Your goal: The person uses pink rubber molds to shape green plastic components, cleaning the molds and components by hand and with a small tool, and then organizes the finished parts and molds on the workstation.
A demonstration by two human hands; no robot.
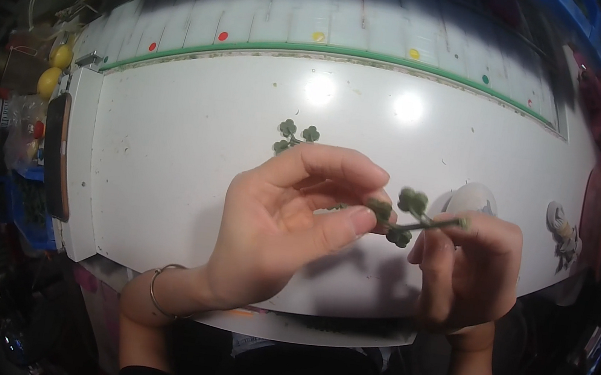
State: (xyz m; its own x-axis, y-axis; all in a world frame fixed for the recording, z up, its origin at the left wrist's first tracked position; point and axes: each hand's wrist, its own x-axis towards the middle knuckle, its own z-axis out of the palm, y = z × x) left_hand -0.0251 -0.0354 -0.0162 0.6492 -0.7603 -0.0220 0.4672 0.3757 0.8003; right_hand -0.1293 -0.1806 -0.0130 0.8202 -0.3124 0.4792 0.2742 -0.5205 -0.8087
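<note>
Above the white table, a small green sprig (428,224) with round, lobed leaf clusters is held between my two hands. My left hand (292,224) is curled, with its thumb and fingers closed on the leafy end. My right hand (472,271) pinches close to the stem's lighter cut-looking end; its fingertips are partly hidden. A second green sprig (288,127) lies on the table just beyond my left hand, its lower part covered by that hand.
Behind my right hand sits a pale rounded object (470,198), partly hidden. A bundle of green stems (566,236) lies at the right edge. Along the back runs a green strip (281,46) before whitish panels with coloured dots. A brown-edged dark slab (58,156) stands at left.
</note>
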